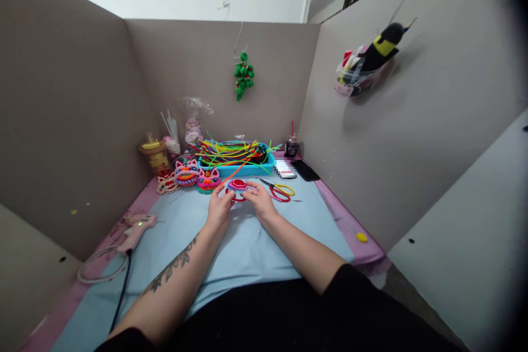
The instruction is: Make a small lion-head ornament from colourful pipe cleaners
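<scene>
Both hands are together over the pale blue cloth (243,247). Between them is a small piece bent from red and purple pipe cleaners (237,183), with a red loop along its lower side. My left hand (221,204) pinches its left side, and an orange pipe cleaner (234,174) slants up and right from these fingers. My right hand (259,199) is closed on the right side of the same piece. Scissors (282,191) with red and yellow handles lie just right of my right hand. Fuzzy animal-face figures (208,180) stand left of my hands.
A turquoise basket (237,170) heaped with colourful pipe cleaners (231,151) stands behind my hands. A pink glue gun (138,232) with its cord lies at left. Cups (292,146), a black phone (306,170) and a yellow disc (362,237) sit near the edges. Grey panels enclose the table.
</scene>
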The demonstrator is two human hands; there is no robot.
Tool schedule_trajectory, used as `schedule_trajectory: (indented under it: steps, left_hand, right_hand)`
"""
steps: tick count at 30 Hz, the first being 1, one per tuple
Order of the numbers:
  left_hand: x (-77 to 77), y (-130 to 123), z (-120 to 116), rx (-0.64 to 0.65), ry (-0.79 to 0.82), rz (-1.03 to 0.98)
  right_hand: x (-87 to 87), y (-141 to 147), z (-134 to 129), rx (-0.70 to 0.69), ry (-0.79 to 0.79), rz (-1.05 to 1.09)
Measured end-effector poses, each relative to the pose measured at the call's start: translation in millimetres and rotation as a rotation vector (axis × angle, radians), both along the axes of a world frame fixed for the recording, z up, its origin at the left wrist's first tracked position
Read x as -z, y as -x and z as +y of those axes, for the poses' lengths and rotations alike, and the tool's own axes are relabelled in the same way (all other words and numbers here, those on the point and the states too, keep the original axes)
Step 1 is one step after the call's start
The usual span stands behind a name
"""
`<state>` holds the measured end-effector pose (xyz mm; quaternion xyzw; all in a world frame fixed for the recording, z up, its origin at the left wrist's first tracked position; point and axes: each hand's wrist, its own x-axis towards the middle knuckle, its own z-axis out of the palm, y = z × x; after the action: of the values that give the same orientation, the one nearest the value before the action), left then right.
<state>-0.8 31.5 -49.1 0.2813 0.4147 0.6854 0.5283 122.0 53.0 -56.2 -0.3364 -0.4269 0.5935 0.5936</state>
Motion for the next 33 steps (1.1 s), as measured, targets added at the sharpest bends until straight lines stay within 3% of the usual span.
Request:
schedule_trajectory:
  steps: [10, 15, 21, 24, 33]
  left_hand:
    - [-2.7, -4.9, 0.5, 0.009, -0.033, -0.102]
    - [-3.5, 1.6, 1.5, 0.084, -0.031, -0.125]
    - [-0.5, 7.5, 3.2, 0.139, -0.023, -0.211]
    - [-0.3, 4.5, 1.3, 0.154, -0.038, -0.199]
    - [-0.8, 2.7, 0.4, 0.137, -0.038, -0.154]
  right_hand:
    - [-6.7, 0.4, -2.1, 0.113, -0.035, 0.012]
    - [-6.2, -2.7, -2.7, 0.045, -0.128, -0.038]
    - [-3.6, -7.0, -4.1, 0.203, -0.263, -0.305]
    - [-0.5, -6.8, -2.3, 0.213, -0.301, -0.397]
    - [0.5, -4.1, -1.9, 0.176, -0.192, -0.288]
